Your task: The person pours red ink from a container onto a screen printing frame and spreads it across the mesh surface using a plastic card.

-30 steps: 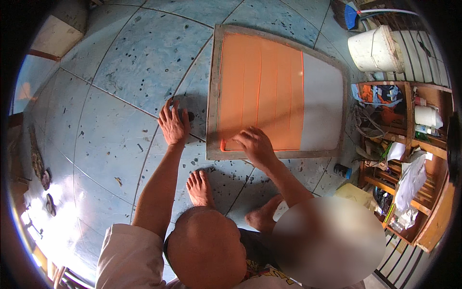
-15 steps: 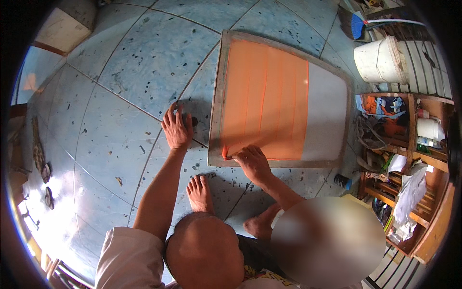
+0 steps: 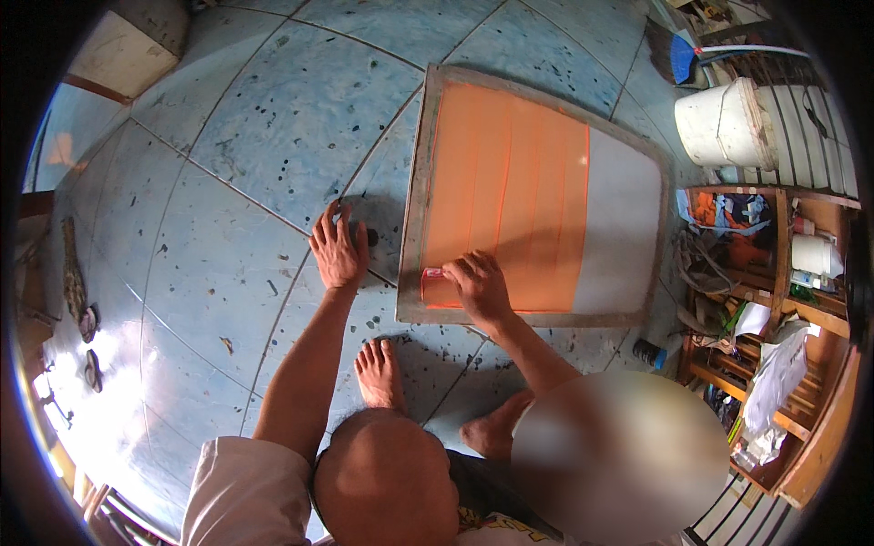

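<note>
While the right hand (image 3: pixel 478 284) presses down at the near-left corner of the framed screen (image 3: pixel 537 196), its grip is closed over a small pinkish tool (image 3: pixel 433 273); only the tool's left tip pokes out past the fingers, so I can't tell what kind it is. Tool tip sits on the orange coating (image 3: pixel 505 205), just inside the wooden frame's left rail.

Left hand (image 3: pixel 339 250) is to the left of that grip, off the frame, palm flat on the blue tiled floor (image 3: pixel 209 182), fingers spread, holding nothing. Looks like pure bracing. A small dark object sits at its fingertips, too small to identify.

Screen lies flat on the floor directly ahead of the grip. Progress, my read: orange covers roughly the left two thirds of the mesh, in lengthwise stripes. Right third is a bare pale strip (image 3: pixel 624 227). So most of the coating is done, and that far-right strip is what's left.

Further out: my bare feet (image 3: pixel 378 373) are just below the grip, near the frame's bottom rail. Far right past the screen, a white bucket (image 3: pixel 724 123), with a blue broom head (image 3: pixel 683 55) above it. A wooden shelf (image 3: pixel 774 273) with cloths and containers runs down the right edge. Person crouched low, head at bottom of view.
</note>
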